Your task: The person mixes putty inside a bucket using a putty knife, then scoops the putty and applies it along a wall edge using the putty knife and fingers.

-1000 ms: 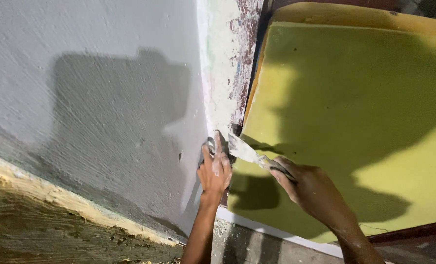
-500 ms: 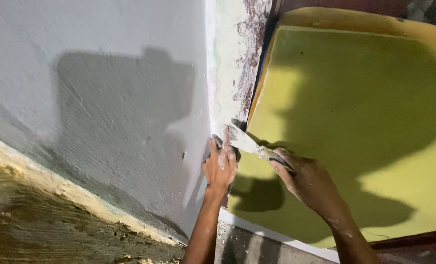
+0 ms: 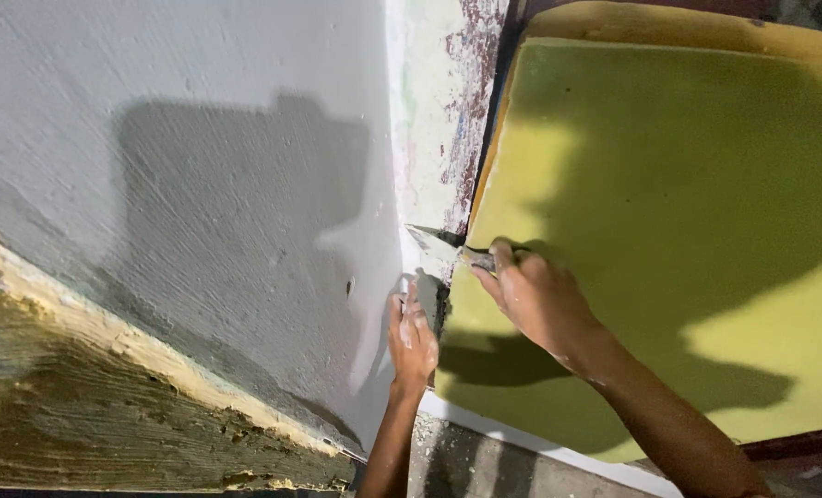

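Mostly, the grey wall (image 3: 199, 184) is coated, while the right hand (image 3: 536, 300) grips a putty knife (image 3: 439, 244) on the unfinished flaking corner strip (image 3: 448, 111) at 12 o'clock, and the left hand (image 3: 413, 337) clasps a small putty-loaded blade (image 3: 427, 293).

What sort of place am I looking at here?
Probably a room under renovation: a freshly plastered grey wall, a putty knife in the right hand, peeling paint on the corner edge.

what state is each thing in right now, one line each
right hand: gripping the putty knife's handle
putty knife: blade against the wall corner, smeared with filler
left hand: holding a second, filler-loaded blade up by the corner
second blade: upright, coated with grey filler
wall: coated in grey-white filler, textured
corner strip: paint peeling, patchy
yellow panel: bare, part shadowed
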